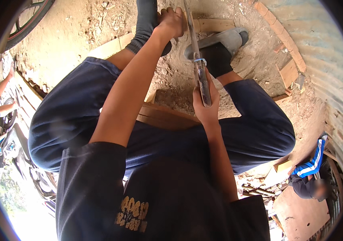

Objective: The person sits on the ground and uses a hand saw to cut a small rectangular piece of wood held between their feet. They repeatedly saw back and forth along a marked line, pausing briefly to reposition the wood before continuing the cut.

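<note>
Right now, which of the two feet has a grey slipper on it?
The right foot, beside the saw blade, wears the grey slipper. The left foot shows only a dark sock, next to the left hand.

Smooth pale wooden board (213, 25), glossy metal saw blade (192, 36), matt grey rubber slipper (223, 40), rough dirt floor (71, 32)

I see a bare dirt floor (179, 76) under me, dusty and strewn with wood chips (99, 20) and small scraps. A pale plank (213, 25) lies flat on it near the top, and my feet rest there, one in a grey sandal (223, 40). A row of bricks (281, 32) curves along the right edge of the dirt, with a short offcut (288, 73) lying just inside it. A brown wooden seat (167, 116) stands on the dirt beneath my knees.
</note>
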Motion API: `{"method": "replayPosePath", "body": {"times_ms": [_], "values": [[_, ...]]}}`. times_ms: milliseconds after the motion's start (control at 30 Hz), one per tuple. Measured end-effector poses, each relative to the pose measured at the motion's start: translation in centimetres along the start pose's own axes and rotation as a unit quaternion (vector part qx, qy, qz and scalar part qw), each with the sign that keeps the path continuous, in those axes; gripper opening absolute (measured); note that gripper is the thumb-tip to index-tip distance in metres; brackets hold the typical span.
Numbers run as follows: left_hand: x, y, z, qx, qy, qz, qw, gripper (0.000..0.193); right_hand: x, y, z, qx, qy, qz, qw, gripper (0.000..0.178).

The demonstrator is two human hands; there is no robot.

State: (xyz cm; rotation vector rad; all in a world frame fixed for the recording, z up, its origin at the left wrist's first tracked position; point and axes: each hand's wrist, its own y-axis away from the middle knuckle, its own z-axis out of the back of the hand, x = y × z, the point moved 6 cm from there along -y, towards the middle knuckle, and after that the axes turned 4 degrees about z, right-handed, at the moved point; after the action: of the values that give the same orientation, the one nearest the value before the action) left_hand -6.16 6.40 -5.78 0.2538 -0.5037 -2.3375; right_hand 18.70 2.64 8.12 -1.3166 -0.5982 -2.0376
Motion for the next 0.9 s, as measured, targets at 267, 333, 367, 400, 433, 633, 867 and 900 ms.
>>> {"method": "replayPosePath", "body": {"times_ms": [267, 333, 367, 400, 433, 633, 867, 900], "values": [[0.2, -1.9, -1.4, 0.028, -0.098, -0.061, 0.993, 0.066, -0.5, -3.5, -0.4, 0.038, -0.047, -0.080, 0.995, 0.059], [0.0, -1.4, -0.6, 0.021, -0.048, -0.030, 0.998, 0.067, -0.4, -2.3, -0.1, 0.018, -0.029, -0.047, 0.998, 0.061], [-0.2, -1.1, -0.3, 0.018, -0.042, -0.017, 0.999, 0.067, -0.2, -2.4, -0.4, 0.010, -0.006, -0.027, 1.000, 0.061], [-0.3, -0.9, 0.1, 0.016, -0.037, -0.004, 0.999, 0.068, 0.0, -2.6, -0.6, 0.002, 0.017, -0.007, 1.000, 0.062], [-0.5, -1.0, 0.4, 0.012, -0.035, -0.010, 0.999, 0.068, 0.1, -3.9, -1.1, 0.026, 0.004, -0.059, 0.998, 0.063], [-0.6, -0.1, 1.6, 0.060, -0.022, -0.009, 0.998, 0.070, 0.3, -2.2, -0.4, -0.002, -0.038, -0.030, 0.999, 0.057], [-0.4, -0.7, 1.6, 0.052, -0.027, -0.017, 0.998, 0.072, 0.0, -6.1, -1.5, 0.028, -0.033, -0.061, 0.997, 0.059], [-0.5, -0.4, 1.7, 0.050, -0.025, -0.016, 0.998, 0.073, 0.2, -4.9, -1.1, 0.018, -0.025, -0.062, 0.998, 0.060]]}}
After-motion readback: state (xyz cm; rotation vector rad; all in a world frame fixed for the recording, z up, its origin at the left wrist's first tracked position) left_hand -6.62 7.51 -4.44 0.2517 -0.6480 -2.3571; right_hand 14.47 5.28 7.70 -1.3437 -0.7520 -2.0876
